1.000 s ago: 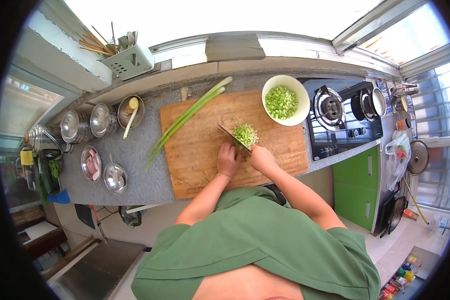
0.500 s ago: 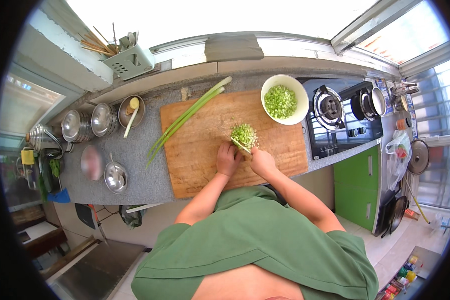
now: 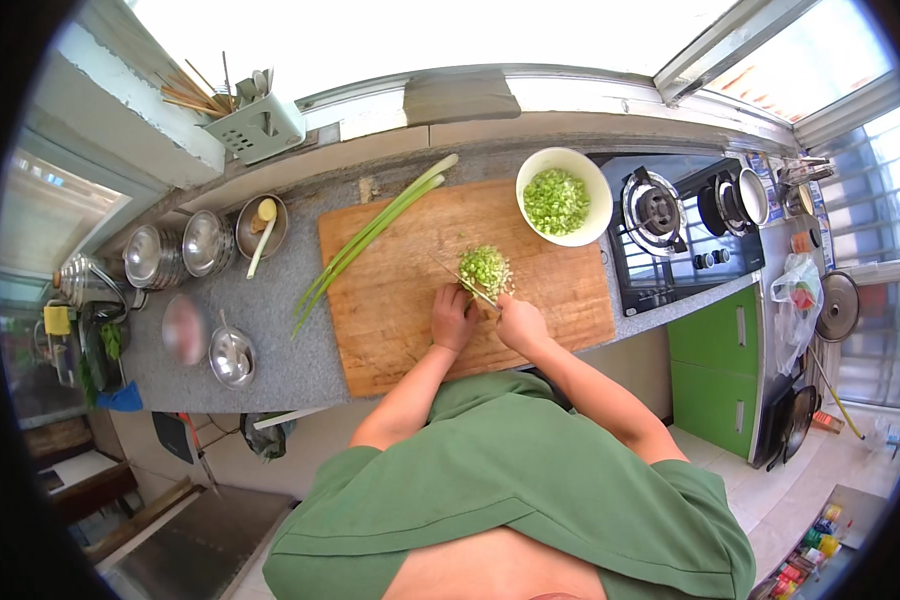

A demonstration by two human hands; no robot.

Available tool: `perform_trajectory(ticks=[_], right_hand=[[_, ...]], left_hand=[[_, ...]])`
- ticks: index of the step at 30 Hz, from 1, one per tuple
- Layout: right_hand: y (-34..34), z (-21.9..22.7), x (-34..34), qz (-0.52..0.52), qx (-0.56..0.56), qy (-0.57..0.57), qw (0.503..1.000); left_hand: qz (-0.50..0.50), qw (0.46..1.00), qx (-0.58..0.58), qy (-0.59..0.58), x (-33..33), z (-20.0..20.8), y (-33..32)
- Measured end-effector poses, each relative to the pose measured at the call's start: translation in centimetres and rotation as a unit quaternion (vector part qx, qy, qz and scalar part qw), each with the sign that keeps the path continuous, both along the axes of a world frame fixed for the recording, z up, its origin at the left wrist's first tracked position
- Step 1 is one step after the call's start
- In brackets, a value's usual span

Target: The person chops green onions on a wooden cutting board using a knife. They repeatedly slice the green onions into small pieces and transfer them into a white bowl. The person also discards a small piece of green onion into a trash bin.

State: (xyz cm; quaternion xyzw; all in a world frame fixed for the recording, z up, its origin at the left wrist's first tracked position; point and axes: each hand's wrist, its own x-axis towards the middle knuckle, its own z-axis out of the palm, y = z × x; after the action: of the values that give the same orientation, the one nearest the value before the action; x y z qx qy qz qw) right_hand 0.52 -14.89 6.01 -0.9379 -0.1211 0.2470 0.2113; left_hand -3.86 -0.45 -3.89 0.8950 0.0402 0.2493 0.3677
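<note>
My right hand (image 3: 522, 324) is closed around the handle of a kitchen knife (image 3: 477, 291), whose thin blade slants up and left over the wooden cutting board (image 3: 560, 305). Close beside the blade, the curled fingers of my left hand (image 3: 454, 320) press down on the board; whatever lies under them is hidden. A small heap of chopped green onion (image 3: 487, 266) sits just beyond the knife. Two long green onion stalks (image 3: 375, 232) lie across the board's left edge and overhang onto the counter. At the board's far right corner, a white bowl (image 3: 604, 208) holds more chopped green onion.
Right of the board is a black gas stove (image 3: 660, 277) with two burners. Metal bowls (image 3: 232, 358) and a pan (image 3: 280, 232) with a ladle-like tool and ginger-like pieces stand on the grey counter (image 3: 280, 330) at left. A utensil holder (image 3: 260, 130) sits on the sill.
The knife blade has swung slightly, and more of its length now shows toward the upper left. Both hands stay in nearly the same place, with the view shifted a little.
</note>
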Motion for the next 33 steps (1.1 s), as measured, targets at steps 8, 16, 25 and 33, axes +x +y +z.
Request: perform_trajectory(ticks=[8,16,25,33], right_hand=[[1.1,-1.6,0.6,-0.004,-0.028,0.021,0.999],[-1.2,-1.3,0.6,-0.035,0.061,-0.018,0.997],[-0.8,0.7,1.2,-0.019,0.029,0.005,0.999],[-0.7,-0.1,1.2,0.012,-0.010,0.018,1.000]], left_hand=[[0.004,1.000,0.013,0.020,-0.2,-0.1,-0.1],[0.018,0.999,-0.010,0.038,0.5,0.7,-0.6],[0.024,1.000,-0.001,0.012,-0.1,2.0,-0.1],[0.007,1.000,0.015,0.019,-0.7,1.0,0.4]])
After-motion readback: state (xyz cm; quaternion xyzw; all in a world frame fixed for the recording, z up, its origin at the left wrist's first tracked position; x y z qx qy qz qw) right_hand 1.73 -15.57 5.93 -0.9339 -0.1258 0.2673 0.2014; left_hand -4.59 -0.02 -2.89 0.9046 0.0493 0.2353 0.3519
